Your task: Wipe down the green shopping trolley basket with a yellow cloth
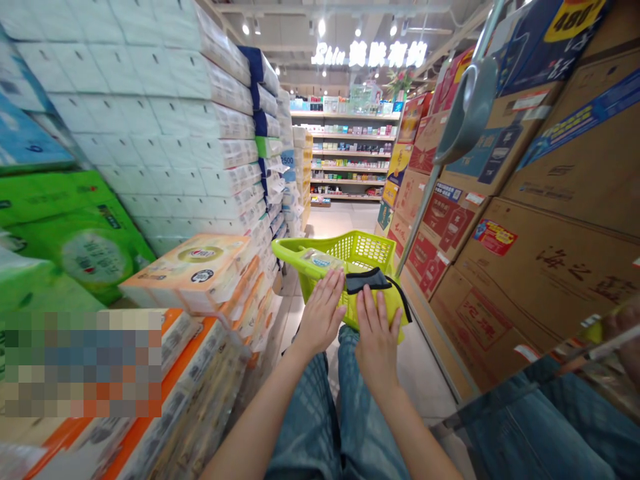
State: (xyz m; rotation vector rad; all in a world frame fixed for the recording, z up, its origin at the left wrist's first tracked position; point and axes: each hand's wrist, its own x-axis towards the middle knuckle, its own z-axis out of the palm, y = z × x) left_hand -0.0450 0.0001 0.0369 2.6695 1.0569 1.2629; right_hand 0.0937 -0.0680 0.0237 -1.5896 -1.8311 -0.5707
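In front of my legs stands a lime-green plastic shopping basket (373,248) with perforated walls; whether it has wheels is hidden. My left hand (323,310) lies on its near rim with fingers stretched out, beside a clear plastic piece (320,259) with a blue label. Flat on a yellow-green cloth piece (401,300) at the near right side of the basket rests my right hand (377,327), its fingers apart. A grey panel with black edging (367,281) sits just above those fingers. Neither hand is wrapped around anything that I can see.
White tissue packs (150,113) are stacked high at left, with orange-and-white packs (195,263) lower down. Cardboard cartons (545,247) line the right side, behind a slanted metal pole (417,220). The aisle floor (345,219) leads to stocked shelves (350,139).
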